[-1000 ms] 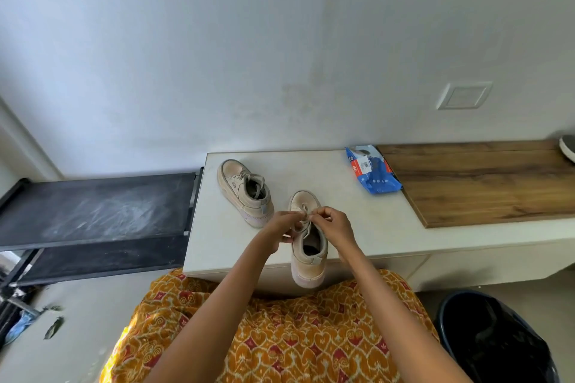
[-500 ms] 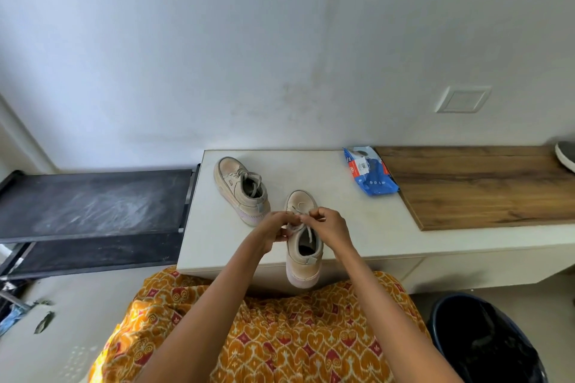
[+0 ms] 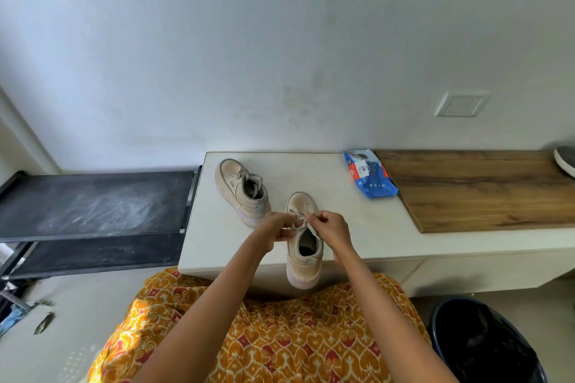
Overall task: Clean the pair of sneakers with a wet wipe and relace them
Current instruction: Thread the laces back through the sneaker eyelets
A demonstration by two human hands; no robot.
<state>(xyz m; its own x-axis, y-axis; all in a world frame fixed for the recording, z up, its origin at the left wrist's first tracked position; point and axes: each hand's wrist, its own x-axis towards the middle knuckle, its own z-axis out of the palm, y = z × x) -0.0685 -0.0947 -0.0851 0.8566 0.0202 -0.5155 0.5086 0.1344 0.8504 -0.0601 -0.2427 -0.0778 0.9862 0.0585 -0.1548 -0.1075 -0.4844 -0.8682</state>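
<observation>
Two beige sneakers on a pale desk (image 3: 357, 227) against a white wall.
The near sneaker (image 3: 304, 253) overhangs the desk's front edge; left hand (image 3: 275, 228) and right hand (image 3: 331, 232) pinch its lace (image 3: 297, 218) with curled fingers. The far sneaker (image 3: 242, 191) stands beside it, a blue wipe pack (image 3: 370, 177) near the wooden board (image 3: 482, 190). A dark shoe (image 3: 564, 160) is cut off at right; the knot is too small to read.

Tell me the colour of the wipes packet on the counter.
Blue, with a white and red label; the wipes packet shows only in the head view.

Beige sneakers (image 3: 303, 239) (one (image 3: 242, 191) laced) upright.
</observation>
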